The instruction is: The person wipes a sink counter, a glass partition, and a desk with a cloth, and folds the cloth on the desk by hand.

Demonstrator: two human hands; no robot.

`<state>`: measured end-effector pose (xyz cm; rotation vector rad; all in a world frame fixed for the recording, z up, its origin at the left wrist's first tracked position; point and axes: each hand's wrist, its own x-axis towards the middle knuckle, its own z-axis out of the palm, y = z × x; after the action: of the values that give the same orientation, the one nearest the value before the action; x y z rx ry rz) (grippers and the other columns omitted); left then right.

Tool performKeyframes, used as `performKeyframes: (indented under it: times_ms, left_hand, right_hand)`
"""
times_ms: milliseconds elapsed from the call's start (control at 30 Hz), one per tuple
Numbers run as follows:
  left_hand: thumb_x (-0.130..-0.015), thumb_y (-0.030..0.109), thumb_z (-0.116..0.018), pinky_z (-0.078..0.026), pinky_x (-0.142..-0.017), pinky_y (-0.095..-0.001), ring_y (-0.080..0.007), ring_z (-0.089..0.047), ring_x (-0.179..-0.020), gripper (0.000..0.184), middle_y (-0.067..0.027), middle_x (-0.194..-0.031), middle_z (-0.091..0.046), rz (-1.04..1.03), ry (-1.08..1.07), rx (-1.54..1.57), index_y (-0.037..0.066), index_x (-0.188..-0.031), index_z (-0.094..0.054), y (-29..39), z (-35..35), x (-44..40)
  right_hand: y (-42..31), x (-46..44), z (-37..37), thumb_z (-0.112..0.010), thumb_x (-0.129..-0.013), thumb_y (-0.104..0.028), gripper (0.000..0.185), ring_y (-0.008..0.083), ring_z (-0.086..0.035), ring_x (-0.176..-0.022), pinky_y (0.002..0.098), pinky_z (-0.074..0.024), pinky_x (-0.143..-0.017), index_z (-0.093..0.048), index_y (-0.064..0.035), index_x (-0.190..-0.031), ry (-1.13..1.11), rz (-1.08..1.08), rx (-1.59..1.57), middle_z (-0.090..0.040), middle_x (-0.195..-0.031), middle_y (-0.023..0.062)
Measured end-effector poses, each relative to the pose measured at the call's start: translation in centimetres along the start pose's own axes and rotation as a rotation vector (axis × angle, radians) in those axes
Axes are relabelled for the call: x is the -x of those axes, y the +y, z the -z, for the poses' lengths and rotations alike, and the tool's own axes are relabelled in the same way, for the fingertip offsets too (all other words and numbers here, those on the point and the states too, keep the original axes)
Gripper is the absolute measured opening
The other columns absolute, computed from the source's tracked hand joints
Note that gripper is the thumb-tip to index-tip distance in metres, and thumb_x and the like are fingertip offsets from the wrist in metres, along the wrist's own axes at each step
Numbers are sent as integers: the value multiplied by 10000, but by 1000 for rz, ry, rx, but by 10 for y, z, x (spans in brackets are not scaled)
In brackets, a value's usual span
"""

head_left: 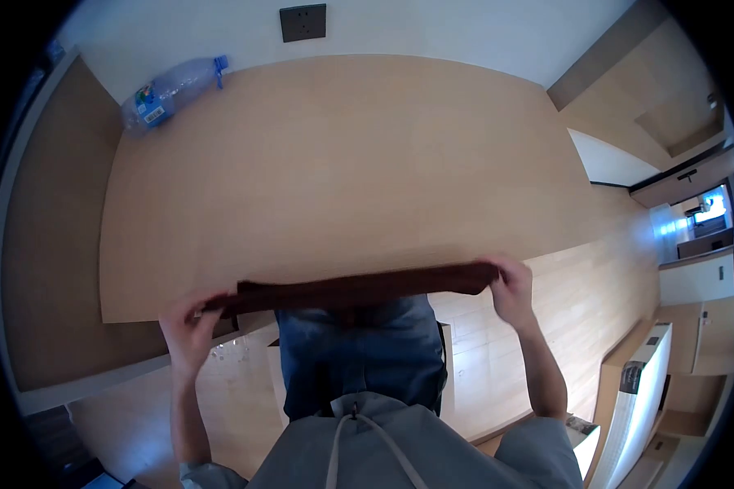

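A dark maroon cloth (359, 287) stretches in a long narrow band across my lap, along the front edge of the desk. At its left end my left hand (189, 330) has the fingers closed on the fabric. My right hand (511, 292) pinches the other end, slightly higher than the left. Between the two hands the cloth hangs nearly straight, with a small dip near the right end. Its kind cannot be made out from this edge-on view.
The light wooden desk (342, 163) spreads out ahead of me. A clear plastic bottle (175, 94) with a blue label lies on its side at the far left. A dark socket plate (303, 23) is on the wall. A wooden side panel (61, 220) rises at the left.
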<state>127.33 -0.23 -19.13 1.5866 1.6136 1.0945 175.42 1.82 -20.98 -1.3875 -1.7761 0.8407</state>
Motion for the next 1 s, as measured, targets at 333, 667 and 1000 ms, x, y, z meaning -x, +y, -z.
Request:
performKeyframes:
  times_ms: [333,667,1000]
  left_hand:
    - [-989,191,-630,-542,-781,-340,-204,-691,-839,256,-134,-943,-722,223,-17,-227,-18,-1128,-682,-6,-47,-107]
    - [-993,289,-563,-254,-1216,-478,-359,-300,-1480,587,-197,-1559,-374,-416,-224,-710,34,-1495,-398,18,-96,-55]
    - [-971,406,-569,-181,-1240,-498,-366,-221,-1514,722,-219,-1609,-279,-354,-194,-844,30,-1540,-331,19,-104,-74]
  right_hand:
    - [0,-101,-30,-634,-951,-128,219,249,-665,-1020,365,-536,-879,-661,-20,-1139,123,-172,230,-678,-1161,148]
    - [-14,-80,-68,-629,-952,-280,518,323,-460,-1385,463,-370,-1155,-529,-56,-1408,-86,428,732,-504,-1477,148]
    - [-15,-117,-67,-578,-957,-449,634,363,-317,-1469,509,-214,-1217,-476,-100,-1477,-75,353,895,-396,-1556,176]
